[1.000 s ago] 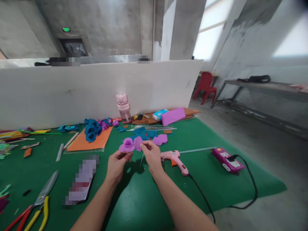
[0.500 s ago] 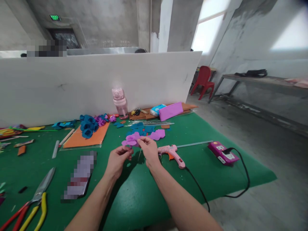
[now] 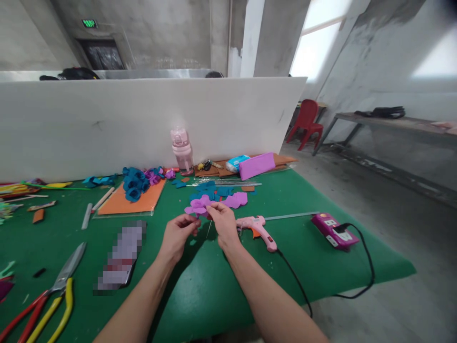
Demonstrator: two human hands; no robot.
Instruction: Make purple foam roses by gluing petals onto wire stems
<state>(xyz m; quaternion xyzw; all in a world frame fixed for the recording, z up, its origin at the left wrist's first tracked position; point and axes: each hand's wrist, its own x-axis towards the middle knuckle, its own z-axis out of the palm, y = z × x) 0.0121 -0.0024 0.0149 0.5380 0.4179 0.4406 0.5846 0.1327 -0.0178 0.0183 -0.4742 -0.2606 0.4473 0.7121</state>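
Note:
A purple craft flower [image 3: 199, 205] with open petals is held over the green table between my two hands. My right hand [image 3: 225, 226] pinches its right side, near the middle. My left hand [image 3: 178, 232] has its fingers closed at the flower's lower left edge, and the fingertips are partly hidden. A thin wire stem [image 3: 209, 229] slants down below the flower. Loose purple petal pieces [image 3: 236, 200] lie just behind my right hand. To the right of that hand, a pink glue gun [image 3: 257, 227] rests on its side with a clear glue stick in its back.
Left of my arms lie a phone [image 3: 121, 257] and red-and-yellow-handled shears [image 3: 60, 286]. Finished blue flowers [image 3: 134, 183] sit on an orange sheet [image 3: 124, 206]. A pink bottle [image 3: 182, 151] stands against the white board [image 3: 150, 124]. A purple power box [image 3: 333, 232] with a black cord is at right.
The view has turned slightly left, so everything sits a little further right. Both hands keep nearly the same hold on the purple flower.

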